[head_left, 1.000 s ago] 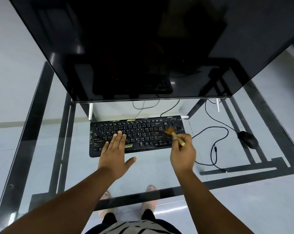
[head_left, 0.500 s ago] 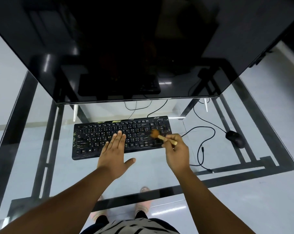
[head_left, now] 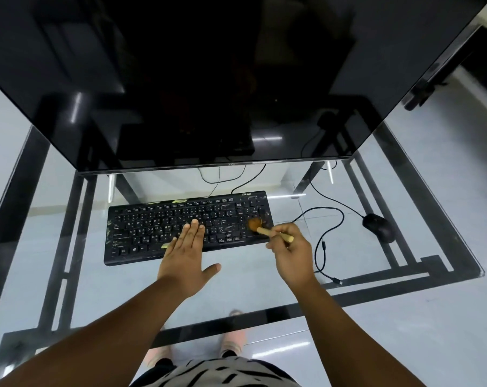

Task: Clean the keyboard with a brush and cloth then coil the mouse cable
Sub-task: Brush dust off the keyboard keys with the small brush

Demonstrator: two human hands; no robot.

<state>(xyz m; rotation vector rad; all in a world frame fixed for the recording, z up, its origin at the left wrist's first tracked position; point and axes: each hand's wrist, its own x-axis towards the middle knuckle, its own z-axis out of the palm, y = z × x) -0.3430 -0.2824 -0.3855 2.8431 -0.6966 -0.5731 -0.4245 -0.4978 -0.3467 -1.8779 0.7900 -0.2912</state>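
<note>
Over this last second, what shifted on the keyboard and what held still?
The brush in the right hand worked along the keys at the right end of the keyboard, its bristles now near the right edge. Nothing was picked up or released. The left hand stayed flat on the middle keys, and the mouse and its loose cable stayed put.

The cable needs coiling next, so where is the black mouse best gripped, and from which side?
Grip the black mouse from above, fingers across its narrow sides: its domed body lies flat on the glass tabletop, clear all round, and its black cable leaves the far end.
</note>
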